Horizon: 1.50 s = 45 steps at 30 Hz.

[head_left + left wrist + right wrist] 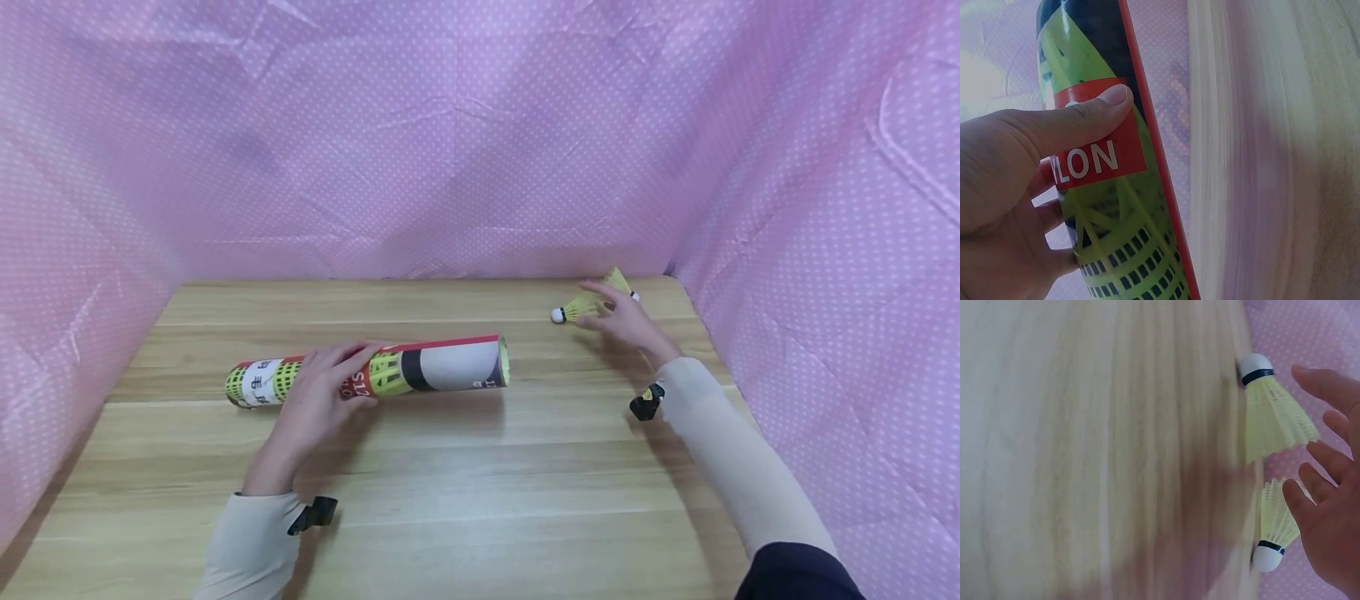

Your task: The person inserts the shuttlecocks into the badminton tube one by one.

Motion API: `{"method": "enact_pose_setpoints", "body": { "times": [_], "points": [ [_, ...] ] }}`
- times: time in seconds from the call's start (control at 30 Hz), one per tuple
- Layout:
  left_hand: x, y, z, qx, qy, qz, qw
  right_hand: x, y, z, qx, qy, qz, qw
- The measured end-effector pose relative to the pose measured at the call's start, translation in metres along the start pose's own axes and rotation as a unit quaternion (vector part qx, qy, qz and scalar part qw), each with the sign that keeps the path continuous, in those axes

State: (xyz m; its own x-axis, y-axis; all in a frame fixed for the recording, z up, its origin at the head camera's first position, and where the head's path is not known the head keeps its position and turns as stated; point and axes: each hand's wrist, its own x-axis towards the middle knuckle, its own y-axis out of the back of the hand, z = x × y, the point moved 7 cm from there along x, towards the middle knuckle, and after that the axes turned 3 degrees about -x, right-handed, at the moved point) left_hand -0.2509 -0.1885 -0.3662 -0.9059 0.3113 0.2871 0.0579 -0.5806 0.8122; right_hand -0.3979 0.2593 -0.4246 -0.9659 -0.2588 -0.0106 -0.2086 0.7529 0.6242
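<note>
My left hand [321, 398] grips a shuttlecock tube [450, 367] round its middle, thumb along the near side. The tube lies sideways, its right end turned a little away, and its printed label shows yellow-green shuttlecocks; in the left wrist view the tube [1104, 225] has a red patch under my thumb. At the back right my right hand [622, 321] hovers with spread fingers over two yellow shuttlecocks. The nearer-left shuttlecock [1275, 415] has a white cork with a dark band. Partly behind my fingers lies the other shuttlecock [1279, 519], its cork pointing the opposite way.
The wooden table [465, 517] spreads under both hands. A pink dotted cloth [450, 167] hangs behind it and at both sides, meeting the table's back edge close beyond the shuttlecocks. Small black wrist cameras sit on both sleeves.
</note>
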Motion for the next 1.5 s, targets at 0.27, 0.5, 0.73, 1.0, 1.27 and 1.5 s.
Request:
{"method": "enact_pose_setpoints", "body": {
  "times": [0.27,0.5,0.73,1.0,1.27,1.5],
  "points": [
    [0.0,-0.002,0.0,-0.004,0.009,-0.007,0.9999,-0.003,-0.006,0.006,-0.004,0.002,-0.01,0.9999],
    [0.001,-0.002,0.001,0.001,0.002,-0.005,1.0,-0.004,-0.008,0.007,0.023,0.02,0.001,0.9995],
    [0.0,-0.002,0.002,-0.004,0.004,-0.006,1.0,-0.007,-0.006,0.003,0.039,0.017,0.023,0.9988],
    [0.0,-0.002,0.003,0.0,0.006,-0.005,1.0,-0.01,-0.006,0.012,0.05,0.004,0.036,0.9981],
    [0.0,-0.001,0.002,0.0,0.014,-0.008,0.9999,-0.021,-0.005,0.001,0.081,0.001,0.057,0.995],
    [0.0,-0.001,0.001,0.001,0.016,-0.008,0.9998,-0.045,-0.008,-0.026,0.118,0.007,0.062,0.9911]
  ]
}}
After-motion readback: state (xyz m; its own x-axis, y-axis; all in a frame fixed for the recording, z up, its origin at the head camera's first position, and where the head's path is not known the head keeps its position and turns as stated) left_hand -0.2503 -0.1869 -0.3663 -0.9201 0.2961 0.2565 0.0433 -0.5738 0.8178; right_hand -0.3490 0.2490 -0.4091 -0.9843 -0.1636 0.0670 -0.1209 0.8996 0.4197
